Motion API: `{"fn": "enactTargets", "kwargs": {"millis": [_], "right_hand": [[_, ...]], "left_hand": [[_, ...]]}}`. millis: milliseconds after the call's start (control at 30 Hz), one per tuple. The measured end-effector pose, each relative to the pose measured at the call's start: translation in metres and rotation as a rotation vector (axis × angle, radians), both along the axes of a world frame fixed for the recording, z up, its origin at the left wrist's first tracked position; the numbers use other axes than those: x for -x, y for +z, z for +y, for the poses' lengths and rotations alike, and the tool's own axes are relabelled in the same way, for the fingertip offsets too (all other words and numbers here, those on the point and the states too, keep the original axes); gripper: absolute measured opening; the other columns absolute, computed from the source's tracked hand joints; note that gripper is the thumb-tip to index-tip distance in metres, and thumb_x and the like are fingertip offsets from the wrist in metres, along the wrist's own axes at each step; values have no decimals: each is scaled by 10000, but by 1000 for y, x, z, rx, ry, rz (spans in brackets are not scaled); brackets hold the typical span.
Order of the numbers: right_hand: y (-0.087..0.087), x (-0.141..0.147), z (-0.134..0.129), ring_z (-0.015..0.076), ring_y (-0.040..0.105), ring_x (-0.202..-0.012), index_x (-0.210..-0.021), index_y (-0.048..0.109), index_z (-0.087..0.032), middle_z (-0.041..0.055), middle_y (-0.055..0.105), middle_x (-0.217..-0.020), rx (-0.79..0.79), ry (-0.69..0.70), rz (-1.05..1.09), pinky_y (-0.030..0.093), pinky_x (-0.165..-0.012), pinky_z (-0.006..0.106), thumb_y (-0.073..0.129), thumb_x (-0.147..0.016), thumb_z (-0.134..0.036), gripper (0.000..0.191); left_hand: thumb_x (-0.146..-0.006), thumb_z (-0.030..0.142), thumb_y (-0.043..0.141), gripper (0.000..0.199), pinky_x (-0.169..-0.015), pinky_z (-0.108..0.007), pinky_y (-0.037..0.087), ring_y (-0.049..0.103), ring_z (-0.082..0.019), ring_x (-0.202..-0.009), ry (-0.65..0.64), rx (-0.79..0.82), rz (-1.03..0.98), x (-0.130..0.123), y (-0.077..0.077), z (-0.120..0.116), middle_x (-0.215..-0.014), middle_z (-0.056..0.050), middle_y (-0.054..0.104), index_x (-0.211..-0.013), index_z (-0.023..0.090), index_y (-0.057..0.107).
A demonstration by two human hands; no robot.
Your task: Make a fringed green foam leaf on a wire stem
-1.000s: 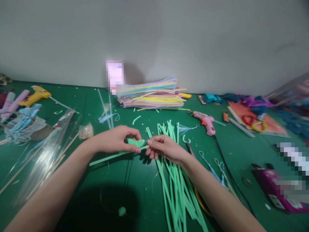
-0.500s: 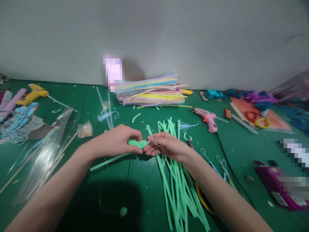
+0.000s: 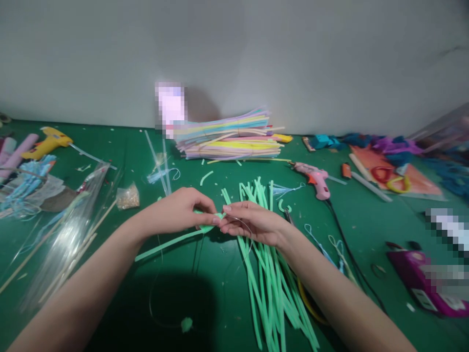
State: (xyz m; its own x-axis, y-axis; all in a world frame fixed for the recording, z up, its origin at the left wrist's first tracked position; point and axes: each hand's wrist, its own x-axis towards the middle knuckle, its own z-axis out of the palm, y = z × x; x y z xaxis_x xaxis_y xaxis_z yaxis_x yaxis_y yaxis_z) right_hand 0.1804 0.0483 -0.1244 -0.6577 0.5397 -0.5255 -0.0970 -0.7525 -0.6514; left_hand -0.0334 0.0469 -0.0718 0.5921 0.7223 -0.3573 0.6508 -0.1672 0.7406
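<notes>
My left hand [image 3: 183, 210] is closed around a bunched green pipe cleaner [image 3: 207, 228], thumb and fingertips pressing on the fuzzy part. A straight green stem [image 3: 168, 244] sticks out below that hand toward the left. The fingertips of my right hand [image 3: 254, 222] meet those of the left and pinch the tip of the green piece. A thin clear or wire-like strand [image 3: 246, 222] curves away from the right fingers. Loose green pipe cleaners [image 3: 269, 278] lie under and beside my right hand. A small green tuft [image 3: 186, 324] rests on the table nearer to me.
Bundled pastel pipe cleaners [image 3: 230, 142] lie by the wall. A pink glue gun [image 3: 319, 181] with a black cord is at right, a yellow glue gun [image 3: 49, 143] at far left. Clear plastic sleeves [image 3: 69, 244], a bag of beads [image 3: 128, 197] and a purple pouch [image 3: 417, 278] surround the work.
My left thumb has moved up and over the green piece, covering more of it. Both hands stay in nearly the same place.
</notes>
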Motion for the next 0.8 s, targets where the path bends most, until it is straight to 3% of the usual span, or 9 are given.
{"fn": "enactTargets", "kwargs": {"millis": [200, 567, 800], "right_hand": [[-2, -2, 0, 141, 742, -660, -794, 751, -70, 102, 764, -765, -7, 81, -33, 610, -597, 178, 807, -748, -398, 336], [1, -2, 2, 134, 737, -667, -817, 758, -81, 93, 761, -732, -74, 109, -80, 605, -625, 184, 820, -730, -383, 320], [8, 1, -3, 141, 736, -689, -811, 767, -97, 89, 764, -752, -258, 48, -167, 597, -630, 199, 837, -703, -344, 278]], "left_hand": [[-861, 477, 591, 309, -559, -226, 373, 541, -140, -617, -9, -13, 29, -2, -3, -2, -663, 18, 639, -836, 210, 745], [-855, 445, 586, 286, -551, -231, 337, 496, -135, -606, -5, -50, 45, -6, -6, -3, -655, 23, 612, -793, 204, 726], [-848, 373, 588, 222, -576, -234, 343, 508, -135, -632, 7, -47, 40, -6, -8, -3, -683, 37, 640, -786, 213, 729]]}}
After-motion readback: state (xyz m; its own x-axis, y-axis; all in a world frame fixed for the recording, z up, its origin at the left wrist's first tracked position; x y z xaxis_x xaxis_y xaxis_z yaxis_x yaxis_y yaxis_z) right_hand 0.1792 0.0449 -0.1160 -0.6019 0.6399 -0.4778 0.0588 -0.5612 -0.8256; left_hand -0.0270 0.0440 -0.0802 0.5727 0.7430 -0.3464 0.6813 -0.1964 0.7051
